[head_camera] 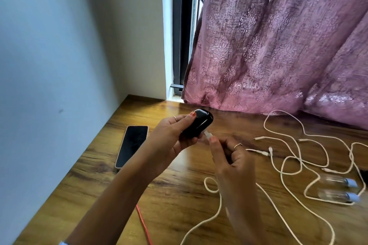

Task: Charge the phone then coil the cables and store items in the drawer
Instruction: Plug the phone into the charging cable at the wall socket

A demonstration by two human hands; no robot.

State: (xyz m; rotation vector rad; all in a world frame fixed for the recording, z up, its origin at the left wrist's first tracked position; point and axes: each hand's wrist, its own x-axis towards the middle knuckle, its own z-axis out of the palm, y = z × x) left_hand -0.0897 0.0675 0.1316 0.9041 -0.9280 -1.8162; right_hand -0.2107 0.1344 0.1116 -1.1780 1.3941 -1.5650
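Left hand point(171, 135) wraps a black power bank point(196, 126) above the counter point(99, 175); right hand point(229, 153) pinches a white cable plug point(208, 135) at its port. Align the plug squarely, then push straight. The phone point(132, 145) lies flat, just left, unconnected.
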